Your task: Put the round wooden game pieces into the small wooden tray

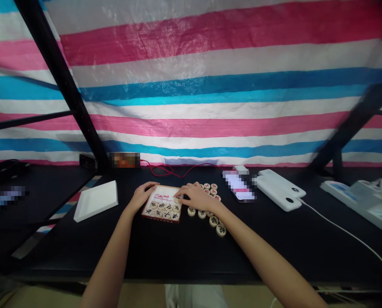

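R hand [193, 196] grip: fingertips on a disc piece [177, 199] at R side of the box [160, 220]; couldn't tell if pinched or just pressed. L hand [142, 196] grip: held box at its far-L corner, fingers bent along the back edge. Box sat open on desk [165, 252], approx. centre, w/ two rows of black-char. pieces [161, 206] along the near side; white/pink bottom bare toward the back. Loose pieces [221, 230] lay R of box, around + partly under R hand/forearm: black-char. near, red-char. farther back. White tray [96, 202] well L of box. Phone [239, 186] (screen blurred) R of loose pcs, then white device [280, 190] w/ cable. Red cord [170, 172] behind box; striped sheet [191, 128] at back.
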Motion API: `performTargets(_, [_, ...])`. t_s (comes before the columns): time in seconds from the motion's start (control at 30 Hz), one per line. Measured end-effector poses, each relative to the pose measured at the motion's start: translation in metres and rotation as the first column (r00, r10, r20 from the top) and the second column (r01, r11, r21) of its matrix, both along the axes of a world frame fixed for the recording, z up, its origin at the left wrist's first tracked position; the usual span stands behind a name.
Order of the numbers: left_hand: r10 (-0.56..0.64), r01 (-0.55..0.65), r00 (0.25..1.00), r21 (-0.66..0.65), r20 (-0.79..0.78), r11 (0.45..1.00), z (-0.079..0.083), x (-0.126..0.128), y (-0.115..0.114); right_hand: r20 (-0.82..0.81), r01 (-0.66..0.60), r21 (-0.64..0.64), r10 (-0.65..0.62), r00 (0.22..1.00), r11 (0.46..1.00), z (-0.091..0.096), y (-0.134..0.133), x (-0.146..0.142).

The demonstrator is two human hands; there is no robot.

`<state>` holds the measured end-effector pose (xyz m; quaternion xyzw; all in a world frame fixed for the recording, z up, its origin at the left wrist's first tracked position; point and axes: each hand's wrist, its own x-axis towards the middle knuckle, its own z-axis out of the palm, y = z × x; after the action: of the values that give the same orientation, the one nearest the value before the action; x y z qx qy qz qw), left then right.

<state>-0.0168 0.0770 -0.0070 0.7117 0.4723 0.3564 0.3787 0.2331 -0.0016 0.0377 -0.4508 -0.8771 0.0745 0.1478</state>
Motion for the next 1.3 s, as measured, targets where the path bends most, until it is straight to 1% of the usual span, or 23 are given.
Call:
performTargets(0.17, [0.012, -0.012, 1.000, 0.000, -0.013, 1.000, 0.003, 0.001, -0.002, -0.031, -0.021, -0.035, 0.020, 0.999, 0.999, 0.004, -0.004, 0.000])
performTargets(0.33, [0.027, -0.027, 0.998, -0.005, -0.051, 1.000, 0.006, 0.001, -0.003, -0.053, 0.015, -0.038, -0.017, 0.998, 0.999, 0.002, -0.005, -0.003])
performTargets(0.43, [0.034, -0.035, 0.998, -0.016, -0.048, 0.999, 0.004, 0.001, -0.002, -0.046, 0.037, -0.003, -0.037, 0.998, 0.999, 0.000, -0.005, -0.004])
performTargets(0.5, [0.036, -0.036, 0.998, -0.015, -0.048, 0.999, 0.003, 0.000, 0.000, -0.056, 0.041, 0.046, -0.038, 0.998, 0.998, 0.002, -0.004, -0.004])
performTargets(0.6, [0.033, -0.034, 0.998, -0.014, -0.050, 0.999, 0.001, -0.001, 0.001, -0.142, 0.093, 0.145, -0.072, 0.987, 0.985, 0.015, -0.004, 0.005])
performTargets(0.63, [0.031, -0.031, 0.998, -0.015, -0.052, 0.999, 0.000, -0.001, 0.001, -0.174, 0.109, 0.144, -0.083, 0.981, 0.984, 0.021, -0.004, 0.009])
performTargets(0.67, [0.030, -0.031, 0.998, -0.015, -0.055, 0.999, 0.000, -0.001, 0.002, -0.192, 0.116, 0.108, -0.094, 0.977, 0.987, 0.026, -0.005, 0.015])
performTargets(0.7, [0.031, -0.031, 0.998, -0.013, -0.058, 0.999, 0.000, -0.001, 0.002, -0.190, 0.113, 0.041, -0.103, 0.976, 0.993, 0.030, -0.006, 0.020])
performTargets(0.77, [0.031, -0.031, 0.998, -0.008, -0.061, 0.999, 0.000, -0.001, 0.002, -0.121, 0.104, -0.123, -0.119, 0.985, 0.987, 0.034, -0.008, 0.029])
performTargets(0.8, [0.030, -0.031, 0.998, -0.007, -0.059, 1.000, 0.000, -0.001, 0.002, -0.071, 0.104, -0.185, -0.119, 0.990, 0.977, 0.034, -0.010, 0.031])
performTargets(0.83, [0.028, -0.028, 0.998, -0.007, -0.052, 1.000, 0.000, -0.001, 0.001, -0.025, 0.103, -0.219, -0.111, 0.993, 0.970, 0.032, -0.012, 0.032])
performTargets(0.9, [0.017, -0.017, 1.000, -0.008, -0.016, 1.000, 0.001, 0.000, 0.001, 0.038, 0.067, -0.205, -0.060, 0.997, 0.977, 0.028, -0.015, 0.030])
performTargets(0.97, [0.001, 0.000, 0.999, -0.013, 0.042, 1.000, 0.001, 0.001, 0.000, 0.082, 0.012, -0.143, 0.000, 0.997, 0.990, 0.024, -0.017, 0.024])
performTargets(1.07, [-0.015, 0.018, 0.995, -0.029, 0.101, 0.999, -0.001, 0.001, 0.002, 0.141, -0.028, -0.079, 0.039, 0.989, 0.997, 0.022, -0.017, 0.018])
performTargets(1.2, [-0.018, 0.022, 0.994, -0.039, 0.108, 0.999, -0.002, 0.000, 0.003, 0.165, -0.093, -0.110, 0.110, 0.980, 0.990, 0.020, -0.014, 0.022])
performTargets(1.3, [-0.023, 0.028, 0.995, -0.042, 0.100, 0.999, 0.000, 0.001, 0.001, 0.102, -0.133, -0.163, 0.150, 0.983, 0.978, 0.020, -0.014, 0.025])
